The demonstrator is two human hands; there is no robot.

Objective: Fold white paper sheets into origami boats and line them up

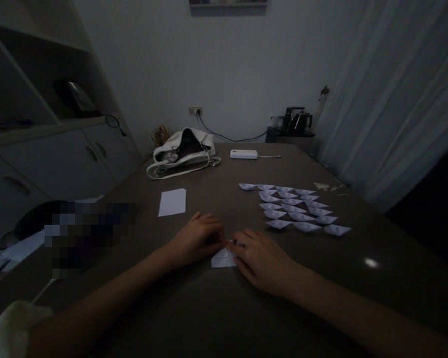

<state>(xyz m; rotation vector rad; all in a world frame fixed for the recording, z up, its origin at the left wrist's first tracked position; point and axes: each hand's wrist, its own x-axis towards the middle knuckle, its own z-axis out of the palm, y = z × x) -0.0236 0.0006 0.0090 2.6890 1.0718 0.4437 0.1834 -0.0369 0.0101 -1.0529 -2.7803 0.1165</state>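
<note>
folding, apparently, my left hand (197,239) and right hand (264,259) are gripping the paper (220,261), fingers (212,228) nearly closed. the next move is likely requiring firm creasing.

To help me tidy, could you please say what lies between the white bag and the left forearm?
In the head view, white paper lies flat on the table between them.

Homelike room, pale curtain (388,99), low cabinets (59,156), dark kettle (301,122)
</note>
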